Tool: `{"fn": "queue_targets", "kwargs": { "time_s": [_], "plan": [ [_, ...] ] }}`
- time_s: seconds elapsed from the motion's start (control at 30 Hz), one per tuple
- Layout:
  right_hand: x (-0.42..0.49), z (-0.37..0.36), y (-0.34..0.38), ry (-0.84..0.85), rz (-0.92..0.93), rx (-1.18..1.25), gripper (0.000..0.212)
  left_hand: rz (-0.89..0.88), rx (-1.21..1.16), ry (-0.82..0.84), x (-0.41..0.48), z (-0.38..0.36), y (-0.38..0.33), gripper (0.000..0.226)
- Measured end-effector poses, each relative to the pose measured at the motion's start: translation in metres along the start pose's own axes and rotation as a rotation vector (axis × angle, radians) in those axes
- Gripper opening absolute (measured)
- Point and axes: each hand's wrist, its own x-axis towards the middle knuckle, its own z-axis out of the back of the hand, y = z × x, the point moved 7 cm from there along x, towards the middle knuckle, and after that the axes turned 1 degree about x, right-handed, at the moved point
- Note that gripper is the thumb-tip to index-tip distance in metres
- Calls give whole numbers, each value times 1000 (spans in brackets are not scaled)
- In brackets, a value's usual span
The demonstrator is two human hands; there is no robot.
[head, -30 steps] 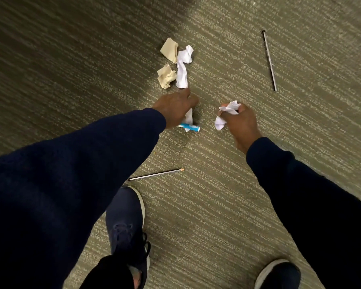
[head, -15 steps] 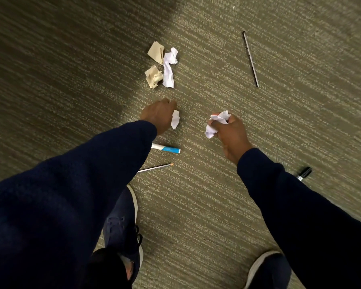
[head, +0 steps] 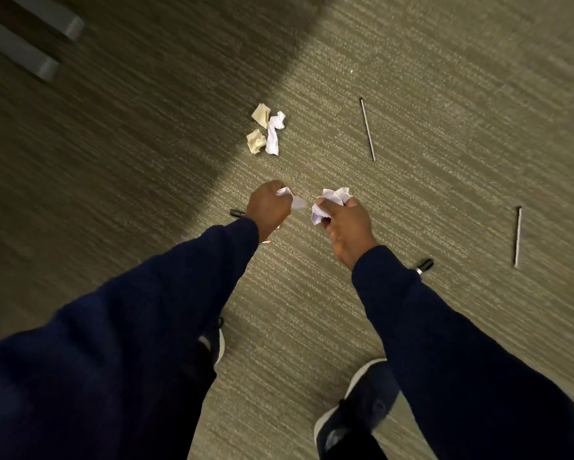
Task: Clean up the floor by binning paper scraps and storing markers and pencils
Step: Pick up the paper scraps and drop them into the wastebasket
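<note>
My left hand (head: 268, 209) is closed around a small white paper scrap (head: 294, 200) above the carpet. My right hand (head: 347, 224) grips a crumpled white paper ball (head: 332, 200), and the two hands are close together. Farther ahead lie two tan paper scraps (head: 261, 115) (head: 255, 141) and a white crumpled strip (head: 274, 133). A dark pencil (head: 367, 129) lies to the right of them, and another pencil (head: 517, 237) at the far right. A black marker (head: 424, 265) pokes out beside my right sleeve. A dark marker cap (head: 236, 213) shows left of my left hand. An orange pencil tip (head: 266, 242) peeks from under my left wrist.
The floor is olive striped carpet (head: 445, 78). Grey furniture legs (head: 43, 66) stand at the top left in shadow. My two shoes (head: 362, 403) (head: 216, 343) are planted on the carpet below my arms.
My left hand lifted a white scrap off the floor and moved toward my right hand. The view pulled back and up, showing a second pencil on the right and hiding the blue marker.
</note>
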Motion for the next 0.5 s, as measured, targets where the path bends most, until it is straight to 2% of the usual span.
{"fn": "queue_targets", "kwargs": {
  "time_s": [0.27,0.37,0.5],
  "plan": [
    [-120,-40,61,116,24,-64,20,35,-380,-100,-116,61,-57,16],
    [-147,-56,64,129,52,-99,23,44,-504,-111,-142,72,-49,13],
    [-170,-93,37,137,67,-109,25,83,-592,-127,-154,96,-4,8]
  ]
}}
